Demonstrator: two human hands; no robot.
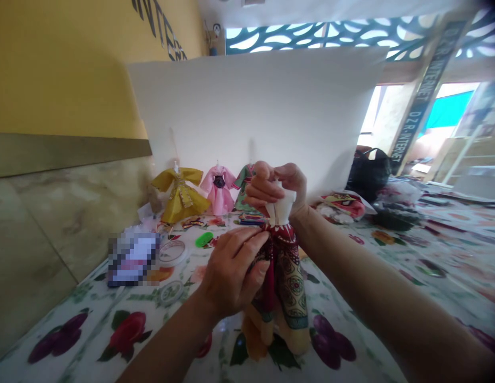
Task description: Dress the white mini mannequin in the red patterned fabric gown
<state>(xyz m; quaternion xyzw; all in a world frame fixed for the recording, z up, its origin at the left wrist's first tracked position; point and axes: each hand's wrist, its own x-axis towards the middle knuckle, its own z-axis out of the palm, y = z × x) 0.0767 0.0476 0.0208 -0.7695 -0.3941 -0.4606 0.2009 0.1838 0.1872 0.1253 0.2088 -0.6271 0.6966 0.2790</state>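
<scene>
"What is your right hand (285, 183) doing?"

"It is holding the doll (280, 215) near the top. My fingers are curling in narrowly around the white shoulders, and they are partly covering the upper end."

"And your left hand (233, 268)?"

"It is sitting lower, just left of the patterned trousers (293, 279). My fingertips are touching the cloth near the red waist (278, 232), with my thumb standing apart from them. Whether they are pinching a fold, I am not able to tell."

"So where is the doll sitting?"

"It is rising upright beneath my right fingers, its trouser legs reaching down past my left fingers, over the flowered tablecloth (95, 319)."

"What is lying around your fingers?"

"Left of my left fingers, a bright green piece (204, 239) is lying; further left, a roll of tape (173, 261) is lying near a smaller ring (163, 294). Beyond my fingers, a yellow gown (183, 197), a pink gown (219, 199) and a green gown (241, 198) are standing in a row, my right fingers partly hiding the green one. A black bag (369, 173) is resting well to their right."
</scene>
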